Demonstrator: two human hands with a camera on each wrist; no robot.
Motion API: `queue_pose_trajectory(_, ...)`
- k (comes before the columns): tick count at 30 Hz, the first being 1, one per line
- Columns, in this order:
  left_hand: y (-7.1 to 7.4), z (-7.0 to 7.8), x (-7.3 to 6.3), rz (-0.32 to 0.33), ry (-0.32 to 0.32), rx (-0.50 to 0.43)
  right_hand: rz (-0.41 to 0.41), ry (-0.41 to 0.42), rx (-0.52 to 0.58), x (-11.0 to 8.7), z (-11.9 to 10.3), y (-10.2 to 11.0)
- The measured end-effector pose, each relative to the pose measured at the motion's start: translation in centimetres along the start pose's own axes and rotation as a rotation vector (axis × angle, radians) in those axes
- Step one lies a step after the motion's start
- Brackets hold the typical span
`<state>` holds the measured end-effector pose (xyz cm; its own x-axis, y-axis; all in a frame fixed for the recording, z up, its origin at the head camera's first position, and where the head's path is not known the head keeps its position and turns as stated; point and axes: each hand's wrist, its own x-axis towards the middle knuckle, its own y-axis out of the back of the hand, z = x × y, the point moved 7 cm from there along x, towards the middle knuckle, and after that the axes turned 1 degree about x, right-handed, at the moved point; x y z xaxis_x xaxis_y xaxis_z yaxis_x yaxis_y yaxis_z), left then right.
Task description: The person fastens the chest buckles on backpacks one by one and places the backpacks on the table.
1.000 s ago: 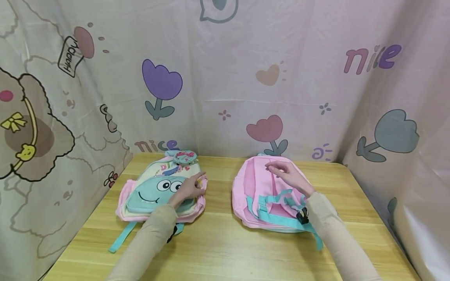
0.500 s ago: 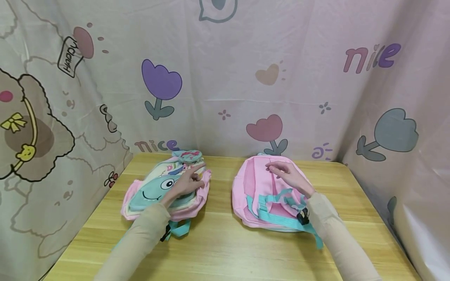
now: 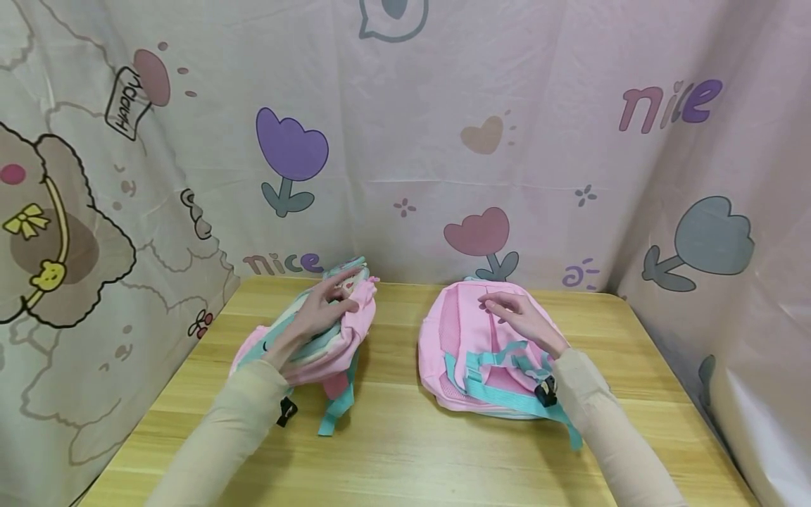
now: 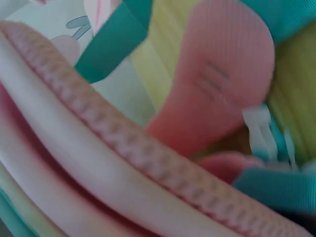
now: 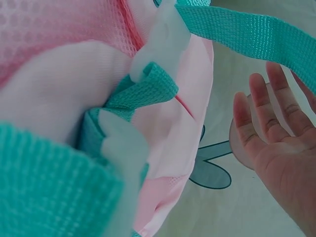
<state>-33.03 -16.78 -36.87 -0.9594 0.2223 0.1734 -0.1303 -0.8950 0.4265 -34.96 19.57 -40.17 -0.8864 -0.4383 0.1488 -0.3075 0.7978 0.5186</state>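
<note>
Left hand (image 3: 315,315), left of centre in the head view, grips the right side of the left bag (image 3: 360,320), thumb and fingers bent over its pink edge; the fingertips on the far side are hidden. Right hand (image 3: 526,320), right of centre, hovers above the right bag (image 3: 443,331) with relaxed, slightly bent fingers that hold nothing; the right wrist view shows those fingers spread apart.

Turning the left bag looks partly done. It leans, its right side raised off the table (image 3: 405,454) and its teal and cream front tipped toward the left of the frame. Its back does not face up, so a full turn, if wanted, is left to do. Whether its lower left edge rests on the table cannot be told behind the arm. The right bag lies flat, its pink back and teal straps (image 3: 507,398) uppermost.

Below the left bag hang a teal strap (image 3: 337,414) and a black buckle (image 3: 287,410), which could catch underneath. In the left wrist view, a pink tab (image 4: 227,59) hangs beneath the raised edge. The left sleeve (image 3: 218,429), at lower left, blocks part of the bag. Behind everything, a pale curtain (image 3: 393,105) printed with tulips fills the top of the frame.
</note>
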Motion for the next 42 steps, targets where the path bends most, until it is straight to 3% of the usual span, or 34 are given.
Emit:
queue_pose_trajectory(6,1.6,1.6,-0.1,0.045,-0.101,-0.121,0.002,0.002,-0.017,0.1,0.1,0.0)
queue_pose_trajectory(10,2.6,2.2,0.0,0.079,-0.132,-0.215,0.001,0.002,-0.03,0.2,-0.1,0.0)
queue_pose_trajectory(19,5.8,2.7,-0.3,0.186,-0.092,-0.43,-0.004,0.022,-0.045,0.3,-0.5,-0.1)
queue_pose_trajectory(29,8.8,3.2,-1.0,0.261,-0.129,-0.696,-0.012,0.028,-0.043,0.3,-0.5,-0.4)
queue_pose_trajectory(36,10.0,3.0,-1.4,0.304,-0.129,-0.798,-0.023,0.019,-0.024,0.4,-0.4,-0.6)
queue_pose_trajectory(42,10.8,2.6,-1.8,0.321,-0.166,-0.869,-0.023,0.015,-0.027,0.5,-0.4,-0.7)
